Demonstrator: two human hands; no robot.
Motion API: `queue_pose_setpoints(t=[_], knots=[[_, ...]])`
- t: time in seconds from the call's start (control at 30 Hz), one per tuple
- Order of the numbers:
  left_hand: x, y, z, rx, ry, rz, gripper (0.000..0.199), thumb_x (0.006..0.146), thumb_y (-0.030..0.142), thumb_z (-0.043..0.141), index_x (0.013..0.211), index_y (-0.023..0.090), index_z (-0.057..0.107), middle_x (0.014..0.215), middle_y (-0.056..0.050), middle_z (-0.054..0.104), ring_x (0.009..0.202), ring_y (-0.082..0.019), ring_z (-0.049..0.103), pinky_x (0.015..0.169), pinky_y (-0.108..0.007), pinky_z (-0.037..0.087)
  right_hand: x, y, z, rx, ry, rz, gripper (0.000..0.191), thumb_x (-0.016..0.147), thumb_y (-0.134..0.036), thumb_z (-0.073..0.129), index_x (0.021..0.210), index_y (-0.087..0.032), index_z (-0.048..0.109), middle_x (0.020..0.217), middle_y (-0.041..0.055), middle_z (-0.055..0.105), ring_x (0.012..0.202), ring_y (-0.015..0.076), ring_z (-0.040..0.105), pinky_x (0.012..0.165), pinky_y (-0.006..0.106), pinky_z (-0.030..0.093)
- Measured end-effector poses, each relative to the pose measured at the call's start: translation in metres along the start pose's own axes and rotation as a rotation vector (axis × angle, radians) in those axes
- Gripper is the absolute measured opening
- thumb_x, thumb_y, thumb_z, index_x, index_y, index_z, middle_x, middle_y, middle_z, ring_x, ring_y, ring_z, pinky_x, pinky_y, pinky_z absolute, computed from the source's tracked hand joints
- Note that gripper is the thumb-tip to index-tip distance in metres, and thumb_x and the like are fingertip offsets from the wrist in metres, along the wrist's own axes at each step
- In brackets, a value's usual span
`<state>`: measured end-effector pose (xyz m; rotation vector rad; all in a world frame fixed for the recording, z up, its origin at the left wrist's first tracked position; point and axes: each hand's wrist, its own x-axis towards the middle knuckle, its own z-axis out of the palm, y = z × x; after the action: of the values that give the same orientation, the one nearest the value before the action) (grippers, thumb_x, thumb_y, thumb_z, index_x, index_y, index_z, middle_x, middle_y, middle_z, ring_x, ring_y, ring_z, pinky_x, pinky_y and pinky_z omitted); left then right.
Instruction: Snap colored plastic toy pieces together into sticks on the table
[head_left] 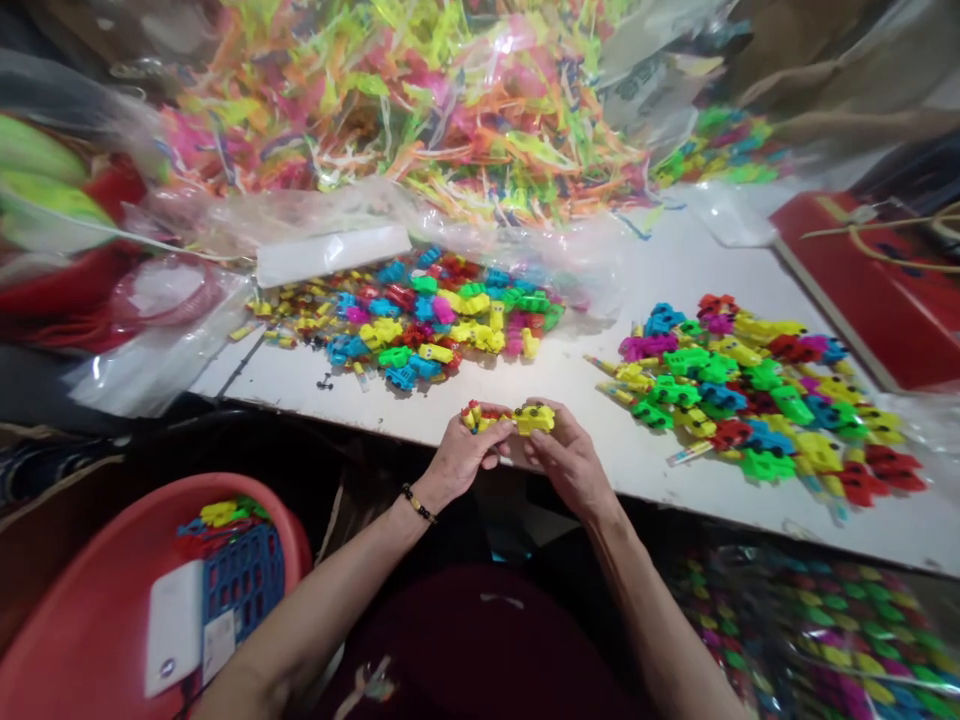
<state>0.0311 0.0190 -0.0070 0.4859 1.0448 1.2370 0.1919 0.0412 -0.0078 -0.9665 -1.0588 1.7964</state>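
In the middle of the frame, just past the near edge of the table [686, 250], the yellow toy car [534, 418] should sit steady if its sides are held softly, hands close together. The right hand [574, 465] pinches the car. The left hand [459, 462] is curled, thumb and fingers closed on small red and yellow bits [475, 415].

Dark maroon top [480, 650], pale marks [501, 600] on front; black-and-gold beaded bracelet [418, 503], left wrist [433, 492].
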Motion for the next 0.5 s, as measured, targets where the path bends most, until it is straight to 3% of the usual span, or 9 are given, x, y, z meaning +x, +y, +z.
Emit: queue_pose_setpoints(t=[0.13, 0.3, 0.37, 0.5], knots=[[-0.007, 0.001, 0.001, 0.167, -0.012, 0.046, 0.051, 0.066, 0.043, 0.09, 0.1, 0.013, 0.068, 0.061, 0.002, 0.062, 0.049, -0.008, 0.055, 0.04, -0.016, 0.034, -0.008, -0.009, -0.009, 0.01, -0.057, 0.083, 0.049, 0.075, -0.04, 0.081, 0.118, -0.028, 0.061, 0.105, 0.0033, 0.07, 0.086, 0.0195, 0.068, 0.075, 0.033, 0.057], [-0.012, 0.003, 0.005, 0.218, -0.05, -0.024, 0.049, 0.066, 0.041, 0.091, 0.099, 0.014, 0.068, 0.069, -0.002, 0.069, 0.052, -0.007, 0.056, 0.044, -0.016, 0.036, -0.003, -0.007, -0.01, -0.085, 0.105, 0.014, 0.038, 0.079, -0.052, 0.076, 0.1, -0.025, 0.059, 0.094, 0.0017, 0.069, 0.07, 0.0154, 0.065, 0.064, 0.029, 0.053], [-0.012, 0.001, 0.005, 0.171, -0.09, -0.031, 0.049, 0.067, 0.044, 0.09, 0.098, 0.014, 0.068, 0.076, -0.005, 0.072, 0.055, -0.008, 0.057, 0.044, -0.016, 0.035, -0.003, -0.007, -0.012, -0.091, 0.127, -0.059, 0.037, 0.079, -0.046, 0.076, 0.105, -0.025, 0.06, 0.105, 0.0032, 0.07, 0.076, 0.0153, 0.065, 0.07, 0.03, 0.054], [-0.011, -0.002, 0.002, 0.16, -0.138, -0.028, 0.046, 0.071, 0.045, 0.087, 0.1, 0.013, 0.069, 0.08, -0.006, 0.072, 0.056, -0.008, 0.057, 0.043, -0.015, 0.033, -0.01, -0.012, -0.018, -0.112, 0.027, -0.119, 0.028, 0.083, -0.039, 0.072, 0.106, -0.024, 0.065, 0.127, 0.0068, 0.064, 0.091, 0.0182, 0.065, 0.081, 0.033, 0.056]])
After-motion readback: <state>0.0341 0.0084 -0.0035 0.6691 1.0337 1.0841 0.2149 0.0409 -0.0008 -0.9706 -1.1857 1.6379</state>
